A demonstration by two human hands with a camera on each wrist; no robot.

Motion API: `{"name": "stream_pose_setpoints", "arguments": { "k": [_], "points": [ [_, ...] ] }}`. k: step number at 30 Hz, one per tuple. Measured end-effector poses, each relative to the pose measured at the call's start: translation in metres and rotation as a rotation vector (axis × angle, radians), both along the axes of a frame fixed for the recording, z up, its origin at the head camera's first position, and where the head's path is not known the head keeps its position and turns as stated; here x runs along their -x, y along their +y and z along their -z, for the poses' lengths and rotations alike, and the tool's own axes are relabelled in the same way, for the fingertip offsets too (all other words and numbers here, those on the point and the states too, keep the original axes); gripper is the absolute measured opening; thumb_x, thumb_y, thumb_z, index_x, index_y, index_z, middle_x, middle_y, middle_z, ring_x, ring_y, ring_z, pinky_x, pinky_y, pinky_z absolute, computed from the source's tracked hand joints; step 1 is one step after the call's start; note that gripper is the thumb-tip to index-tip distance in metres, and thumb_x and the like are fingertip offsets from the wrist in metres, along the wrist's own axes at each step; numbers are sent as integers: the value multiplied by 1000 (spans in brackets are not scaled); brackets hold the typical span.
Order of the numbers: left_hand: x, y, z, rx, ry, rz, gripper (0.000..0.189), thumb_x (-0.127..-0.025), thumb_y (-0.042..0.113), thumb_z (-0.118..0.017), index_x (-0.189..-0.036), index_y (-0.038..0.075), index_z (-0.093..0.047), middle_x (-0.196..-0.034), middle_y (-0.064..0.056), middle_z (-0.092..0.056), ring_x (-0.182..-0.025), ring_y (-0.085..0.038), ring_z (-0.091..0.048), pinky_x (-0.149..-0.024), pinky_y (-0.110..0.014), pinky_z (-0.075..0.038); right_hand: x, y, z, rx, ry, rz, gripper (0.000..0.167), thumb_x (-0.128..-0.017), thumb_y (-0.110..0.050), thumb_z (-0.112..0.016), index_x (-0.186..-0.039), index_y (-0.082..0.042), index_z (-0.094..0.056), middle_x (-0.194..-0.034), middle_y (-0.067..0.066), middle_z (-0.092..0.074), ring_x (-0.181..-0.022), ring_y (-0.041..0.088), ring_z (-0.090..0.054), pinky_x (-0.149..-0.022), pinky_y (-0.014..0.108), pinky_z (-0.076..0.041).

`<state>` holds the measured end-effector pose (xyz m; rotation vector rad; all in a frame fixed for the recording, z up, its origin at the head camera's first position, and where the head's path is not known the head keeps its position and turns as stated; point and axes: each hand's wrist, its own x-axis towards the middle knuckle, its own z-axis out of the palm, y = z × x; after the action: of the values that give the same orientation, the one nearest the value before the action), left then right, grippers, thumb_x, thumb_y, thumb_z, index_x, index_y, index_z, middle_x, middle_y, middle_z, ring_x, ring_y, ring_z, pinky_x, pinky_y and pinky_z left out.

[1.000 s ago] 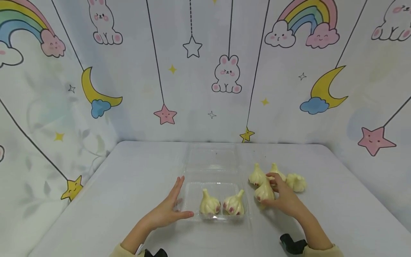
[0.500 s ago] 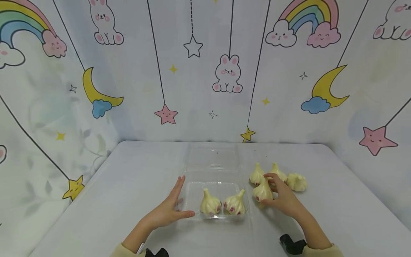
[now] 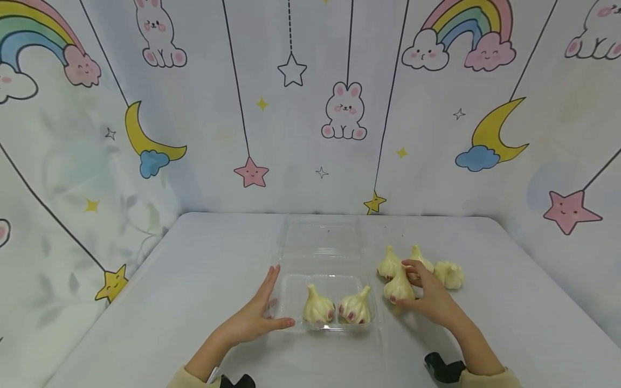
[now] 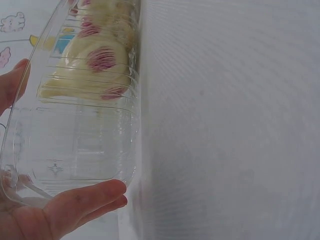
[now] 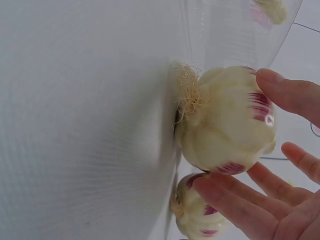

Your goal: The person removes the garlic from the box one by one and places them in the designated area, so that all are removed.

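The right hand [image 3: 429,299] pinches a bulb [image 3: 399,288] between the thumb on its near side and curved fingers on its far side; the fingers partly hide its neck in the head view. The right wrist view shows its roots at the table side, but whether the base bears on the table cannot be determined. The right forearm enters from the lower right, angled inward and away. The left hand [image 3: 249,323] is spread, thumb apart from the fingers, around the left end of the box [image 3: 293,302]; some of its fingers are concealed and contact pressure cannot be read. The left forearm enters from the lower left. Both sleeves [image 3: 492,379] are cut off by the lower edge, as is the black left device [image 3: 237,381]. The clear walls of the box are hard to trace. Inside stand a left bulb [image 3: 318,307] and a right bulb [image 3: 355,307], side by side; the lid [image 3: 320,237], faintly outlined, lies back behind them. Beyond the right hand sit a rear bulb [image 3: 388,264], a middle bulb [image 3: 421,256], partly covered by the hand, and an outer bulb [image 3: 449,275]. The white table [image 3: 218,253] meets a patterned backdrop [image 3: 291,134].
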<state>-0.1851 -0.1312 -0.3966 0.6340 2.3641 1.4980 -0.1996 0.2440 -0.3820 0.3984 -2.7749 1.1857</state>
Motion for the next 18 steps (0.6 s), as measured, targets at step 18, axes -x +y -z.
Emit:
{"name": "stream_pose_setpoints", "arguments": {
  "k": [18],
  "points": [
    [0, 1, 0, 7, 3, -9, 107, -78, 24, -73, -147, 19, 8, -148, -21, 20, -125, -54, -22, -98, -56, -28, -7, 1, -16, 5, 7, 55, 75, -77, -25, -75, -135, -3, -31, -131, 28, -38, -108, 47, -49, -73, 48, -51]
  ]
}}
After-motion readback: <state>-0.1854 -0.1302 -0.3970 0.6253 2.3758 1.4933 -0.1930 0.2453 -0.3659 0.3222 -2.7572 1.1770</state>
